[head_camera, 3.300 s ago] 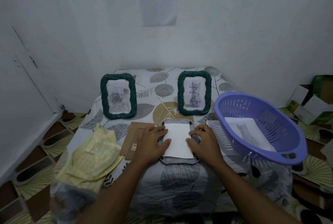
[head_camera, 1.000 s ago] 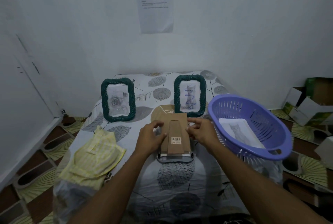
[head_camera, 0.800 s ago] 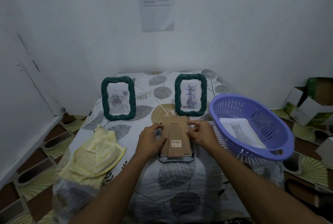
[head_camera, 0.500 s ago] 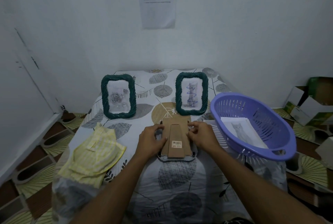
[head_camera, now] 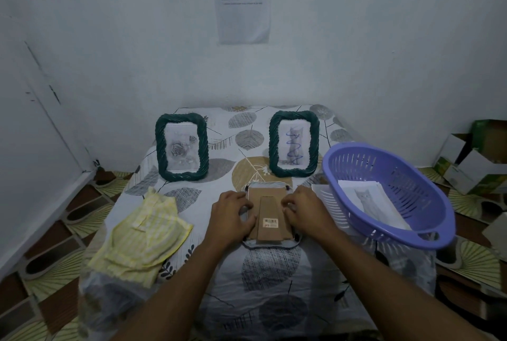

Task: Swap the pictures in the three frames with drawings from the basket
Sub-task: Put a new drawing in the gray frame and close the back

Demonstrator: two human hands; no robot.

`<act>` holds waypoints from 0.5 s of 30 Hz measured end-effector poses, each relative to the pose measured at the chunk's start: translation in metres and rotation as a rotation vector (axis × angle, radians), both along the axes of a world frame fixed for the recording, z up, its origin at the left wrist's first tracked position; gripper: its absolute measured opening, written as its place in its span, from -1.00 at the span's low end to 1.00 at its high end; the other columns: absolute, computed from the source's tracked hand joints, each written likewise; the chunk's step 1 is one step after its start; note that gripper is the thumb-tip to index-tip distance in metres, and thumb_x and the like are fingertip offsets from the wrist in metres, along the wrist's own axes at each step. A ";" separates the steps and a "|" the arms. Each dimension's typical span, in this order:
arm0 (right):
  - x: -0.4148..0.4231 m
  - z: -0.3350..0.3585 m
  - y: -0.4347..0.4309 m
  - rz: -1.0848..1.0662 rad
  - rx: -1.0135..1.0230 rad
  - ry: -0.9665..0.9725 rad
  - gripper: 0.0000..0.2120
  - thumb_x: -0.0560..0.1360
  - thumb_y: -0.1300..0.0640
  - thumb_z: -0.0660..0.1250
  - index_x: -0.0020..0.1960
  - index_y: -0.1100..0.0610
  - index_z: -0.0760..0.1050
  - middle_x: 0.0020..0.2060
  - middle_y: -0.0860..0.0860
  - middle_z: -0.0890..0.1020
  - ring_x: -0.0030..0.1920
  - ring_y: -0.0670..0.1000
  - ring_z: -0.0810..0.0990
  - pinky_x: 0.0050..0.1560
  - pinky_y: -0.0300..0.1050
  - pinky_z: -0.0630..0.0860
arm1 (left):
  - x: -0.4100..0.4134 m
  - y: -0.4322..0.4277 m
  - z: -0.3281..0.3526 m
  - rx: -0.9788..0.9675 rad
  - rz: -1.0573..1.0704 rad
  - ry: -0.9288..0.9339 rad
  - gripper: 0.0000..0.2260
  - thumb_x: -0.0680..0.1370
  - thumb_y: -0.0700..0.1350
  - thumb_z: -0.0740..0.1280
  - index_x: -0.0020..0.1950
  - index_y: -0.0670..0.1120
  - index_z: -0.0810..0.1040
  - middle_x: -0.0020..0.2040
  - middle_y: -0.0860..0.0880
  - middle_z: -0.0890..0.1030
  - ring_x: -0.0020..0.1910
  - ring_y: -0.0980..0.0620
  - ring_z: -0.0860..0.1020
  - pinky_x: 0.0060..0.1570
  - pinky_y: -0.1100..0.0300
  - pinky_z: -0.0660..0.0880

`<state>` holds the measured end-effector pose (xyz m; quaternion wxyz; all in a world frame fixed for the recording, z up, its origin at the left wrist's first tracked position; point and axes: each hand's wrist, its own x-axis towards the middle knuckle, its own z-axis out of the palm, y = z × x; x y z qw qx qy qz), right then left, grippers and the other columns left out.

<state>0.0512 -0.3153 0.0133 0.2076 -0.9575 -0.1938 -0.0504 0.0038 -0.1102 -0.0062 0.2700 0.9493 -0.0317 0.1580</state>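
Note:
A third frame lies face down in the middle of the table, its brown cardboard back point(head_camera: 270, 213) with a folded stand and barcode sticker facing up. My left hand point(head_camera: 230, 213) presses on the back's left edge and my right hand point(head_camera: 303, 210) on its right edge, fingers curled onto the board. Two green rope-rimmed frames stand upright behind: the left frame point(head_camera: 181, 147) holds a rose picture, the right frame point(head_camera: 294, 144) a cat drawing with blue scribbles. A purple basket point(head_camera: 428, 220) on the right holds a sheet with a cat drawing point(head_camera: 369, 202).
A folded yellow cloth point(head_camera: 142, 233) lies at the table's left. A white sheet point(head_camera: 322, 194) pokes out from under the basket. The leaf-patterned tablecloth point(head_camera: 274, 272) covers the table, which stands against a white wall. Cardboard boxes point(head_camera: 477, 159) sit on the floor at the right.
The cardboard back, earlier lying left of the frame, now sits on the face-down frame over the white sheet. Both hands slid from the board's top corners down to its side edges.

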 end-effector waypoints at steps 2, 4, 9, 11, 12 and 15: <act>0.003 -0.003 -0.003 -0.020 0.048 -0.008 -0.79 0.49 0.07 0.33 0.11 0.03 0.61 0.06 0.05 0.48 0.15 0.06 0.42 0.14 -0.07 0.43 | 0.004 0.000 0.004 -0.006 -0.015 0.037 -0.80 0.43 0.03 0.40 0.00 0.01 0.59 0.26 0.00 0.53 0.34 -0.04 0.31 0.22 -0.01 0.34; 0.007 -0.007 -0.005 -0.065 0.093 -0.011 -0.73 0.49 0.04 0.34 0.17 0.05 0.55 0.11 0.05 0.45 0.21 0.08 0.37 0.19 -0.02 0.40 | 0.005 -0.002 0.008 -0.044 -0.027 0.073 -0.84 0.44 -0.01 0.40 -0.04 -0.02 0.53 0.18 -0.01 0.51 0.34 -0.06 0.29 0.19 -0.01 0.33; 0.013 -0.018 -0.004 -0.134 0.047 0.027 -0.52 0.52 -0.06 0.25 0.41 0.06 0.38 0.25 0.06 0.41 0.26 0.10 0.35 0.22 0.03 0.40 | 0.006 -0.004 0.001 -0.111 -0.027 0.094 -0.81 0.48 0.01 0.35 0.02 -0.03 0.47 0.18 -0.02 0.48 0.36 -0.03 0.25 0.22 0.01 0.29; 0.012 -0.023 -0.003 -0.146 0.036 0.006 -0.52 0.53 -0.07 0.22 0.42 0.03 0.37 0.25 0.04 0.42 0.25 0.09 0.34 0.21 0.04 0.39 | 0.008 -0.001 -0.005 -0.092 -0.033 0.101 -0.71 0.44 0.13 0.27 0.06 -0.01 0.46 0.14 0.03 0.51 0.35 -0.03 0.27 0.21 0.01 0.30; 0.012 -0.025 -0.003 -0.151 0.039 -0.002 -0.53 0.53 -0.07 0.21 0.42 0.02 0.38 0.25 0.03 0.42 0.25 0.09 0.34 0.21 0.05 0.38 | 0.009 0.000 -0.007 -0.086 -0.035 0.103 -0.65 0.41 0.18 0.22 0.08 0.00 0.45 0.13 0.05 0.52 0.34 -0.02 0.28 0.19 0.02 0.31; 0.011 -0.026 -0.002 -0.148 0.050 -0.013 -0.56 0.53 -0.05 0.19 0.39 -0.03 0.40 0.23 0.01 0.43 0.23 0.07 0.33 0.20 0.06 0.35 | 0.011 0.000 -0.009 -0.063 -0.022 0.098 -0.68 0.41 0.17 0.21 0.03 0.01 0.45 0.18 0.02 0.52 0.34 -0.01 0.28 0.15 0.05 0.31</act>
